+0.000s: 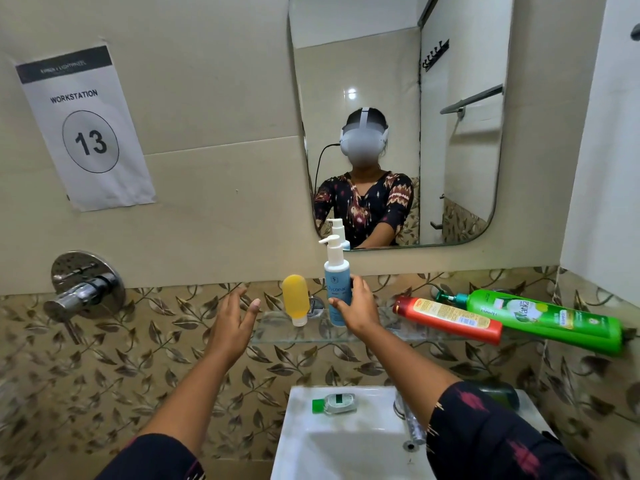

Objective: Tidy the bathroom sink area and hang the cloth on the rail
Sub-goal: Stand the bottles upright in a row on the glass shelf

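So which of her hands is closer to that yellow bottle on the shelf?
Left. The left hand hovers open just left of the yellow bottle, not touching. The right hand grips the blue pump bottle on its far side.

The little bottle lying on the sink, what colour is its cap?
Green. The small clear bottle shows best in the head view.

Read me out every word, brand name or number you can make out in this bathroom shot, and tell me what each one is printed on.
"WORKSTATION" and "13": paper sign taped to the wall; its dark header strip is too blurred to read.
"lyconac", partly hidden: blue pump bottle held by the right hand.
"Vatika": green bottle lying on the glass shelf.
Red bottle: print too small.
Small clear bottle on the sink: label unreadable.
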A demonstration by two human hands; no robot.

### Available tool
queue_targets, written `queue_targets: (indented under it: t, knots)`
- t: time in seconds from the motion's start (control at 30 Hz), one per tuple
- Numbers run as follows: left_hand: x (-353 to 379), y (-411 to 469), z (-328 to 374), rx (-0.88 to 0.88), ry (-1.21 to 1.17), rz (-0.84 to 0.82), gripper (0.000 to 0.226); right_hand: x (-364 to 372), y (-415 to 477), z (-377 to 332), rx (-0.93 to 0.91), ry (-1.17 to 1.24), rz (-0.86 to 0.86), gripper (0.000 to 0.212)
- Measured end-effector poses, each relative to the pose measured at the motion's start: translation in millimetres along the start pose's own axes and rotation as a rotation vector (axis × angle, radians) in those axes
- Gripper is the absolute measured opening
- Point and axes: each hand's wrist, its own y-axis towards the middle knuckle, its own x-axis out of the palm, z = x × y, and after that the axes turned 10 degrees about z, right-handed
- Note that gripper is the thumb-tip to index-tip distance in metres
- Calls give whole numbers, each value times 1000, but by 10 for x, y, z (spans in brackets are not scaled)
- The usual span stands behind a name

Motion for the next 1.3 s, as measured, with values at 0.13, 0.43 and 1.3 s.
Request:
queue_targets:
  t: [0.13, 0.43, 1.3]
  knots:
    - [45, -19, 50, 9, -3, -26, 50, -82, 31, 54, 39, 20, -25, 73]
    - [175, -89, 189, 58, -44, -39, 47, -424, 62, 134, 16, -66, -90, 91]
    - [519, -266, 902, 295, -160, 76, 55, -1967, 291, 633, -289, -1308, -505, 97]
